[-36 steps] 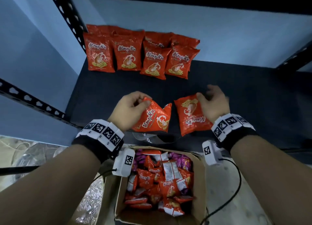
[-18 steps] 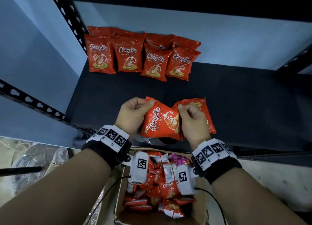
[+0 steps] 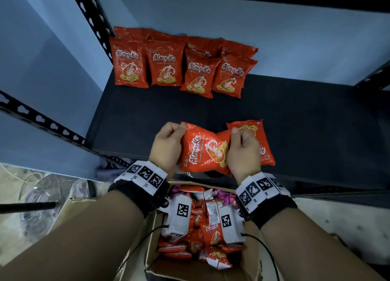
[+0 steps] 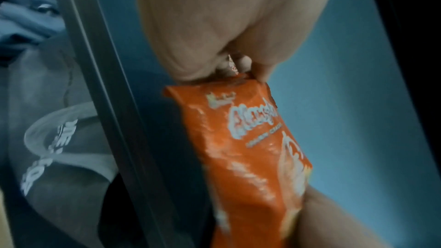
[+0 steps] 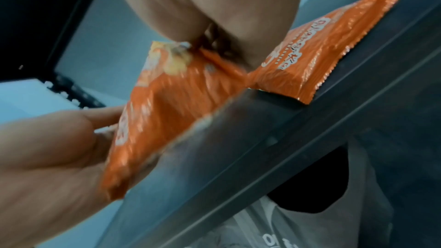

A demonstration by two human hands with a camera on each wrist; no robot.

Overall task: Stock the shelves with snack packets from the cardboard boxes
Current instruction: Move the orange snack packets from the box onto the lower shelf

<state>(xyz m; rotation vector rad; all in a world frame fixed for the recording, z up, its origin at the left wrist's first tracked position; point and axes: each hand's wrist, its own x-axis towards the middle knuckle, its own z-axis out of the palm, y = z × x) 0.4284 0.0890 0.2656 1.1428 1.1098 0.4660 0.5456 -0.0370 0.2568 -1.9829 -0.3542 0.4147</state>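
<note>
Snack packet [image 3: 203,149]: held over the shelf [image 3: 295,122] front edge, left hand [image 3: 167,142] and right hand [image 3: 242,152] each in a pinching grip on opposite ends. Advice: turn it upright, seat it beside the back row [image 3: 181,66]. Second packet [image 3: 262,141] lies just behind.

Blue wall [image 3: 253,38], pale floor [image 3: 337,228].

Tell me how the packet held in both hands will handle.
Probably light: the left hand and right hand carry the packet by pinched edges. Likely floppy, as its glossy film creases at the pinches. It may slip.
</note>
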